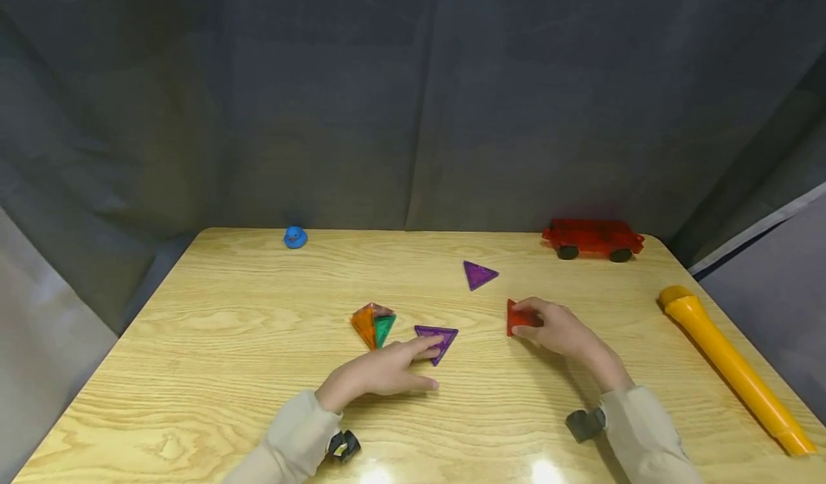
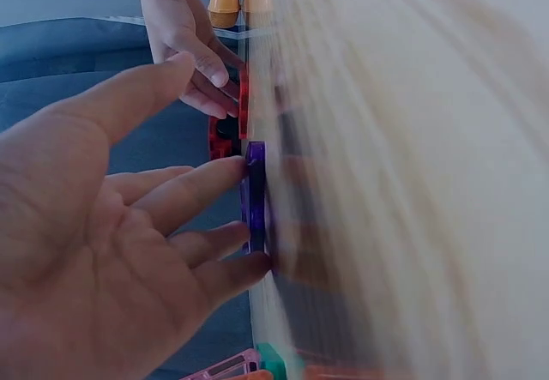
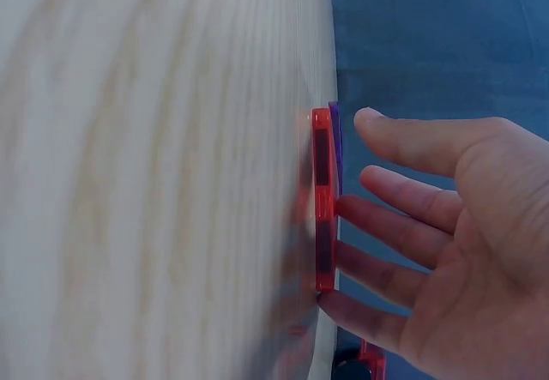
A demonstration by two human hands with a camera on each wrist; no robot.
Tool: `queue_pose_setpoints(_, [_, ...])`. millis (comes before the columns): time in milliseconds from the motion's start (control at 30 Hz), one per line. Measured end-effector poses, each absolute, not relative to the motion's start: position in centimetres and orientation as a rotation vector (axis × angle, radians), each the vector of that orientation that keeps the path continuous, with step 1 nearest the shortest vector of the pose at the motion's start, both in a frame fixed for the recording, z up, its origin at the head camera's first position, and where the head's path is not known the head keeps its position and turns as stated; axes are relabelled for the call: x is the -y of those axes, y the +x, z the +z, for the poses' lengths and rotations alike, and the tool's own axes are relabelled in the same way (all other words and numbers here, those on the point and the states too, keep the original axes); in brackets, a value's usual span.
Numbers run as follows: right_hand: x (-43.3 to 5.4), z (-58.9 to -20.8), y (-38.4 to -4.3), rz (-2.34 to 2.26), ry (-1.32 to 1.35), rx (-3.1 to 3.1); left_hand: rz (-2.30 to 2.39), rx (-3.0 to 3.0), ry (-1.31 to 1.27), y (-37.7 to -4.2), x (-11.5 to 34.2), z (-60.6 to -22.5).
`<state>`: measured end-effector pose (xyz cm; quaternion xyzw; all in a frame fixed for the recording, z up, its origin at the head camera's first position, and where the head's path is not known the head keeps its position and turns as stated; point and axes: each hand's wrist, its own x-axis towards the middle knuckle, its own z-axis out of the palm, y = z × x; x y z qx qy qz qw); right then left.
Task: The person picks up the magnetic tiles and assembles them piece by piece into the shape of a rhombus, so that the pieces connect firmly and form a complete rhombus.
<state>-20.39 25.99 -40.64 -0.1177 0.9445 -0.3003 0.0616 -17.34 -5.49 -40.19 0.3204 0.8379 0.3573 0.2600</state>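
Note:
My left hand [image 1: 387, 368] reaches over a purple translucent triangular tile [image 1: 447, 338] that lies on the table. In the left wrist view its fingertips touch the face of that purple tile, the fingers spread and the thumb held away. To the right, my right hand [image 1: 560, 331] has its fingers on a red translucent triangular tile [image 1: 520, 317], also flat on the table. The right wrist view shows these fingers fairly straight against the red tile, with the thumb off it. Just left of the left hand's fingers stands a small pointed shape of orange, green and pinkish tiles [image 1: 364, 325].
A second purple triangle [image 1: 480, 275] lies farther back. At the back edge are a blue rubber duck [image 1: 295, 237] on the left and a red toy car [image 1: 594, 237] on the right. A yellow-orange stick [image 1: 736, 366] lies along the right edge. Dark cloth [image 1: 323, 125] hangs behind the table.

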Motion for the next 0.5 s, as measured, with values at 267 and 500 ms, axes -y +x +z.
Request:
queue_pose_setpoints(267, [-25.1, -40.5, -20.0, -0.993, -0.4, -2.807, 0.951, -2.289, 0.844, -17.0, 5.1, -40.2])
queue_pose_setpoints(500, [-24.5, -40.4, -19.9, -1.017, -0.46, -2.791, 0.859, -2.351, 0.855, -16.9, 5.1, -40.2])
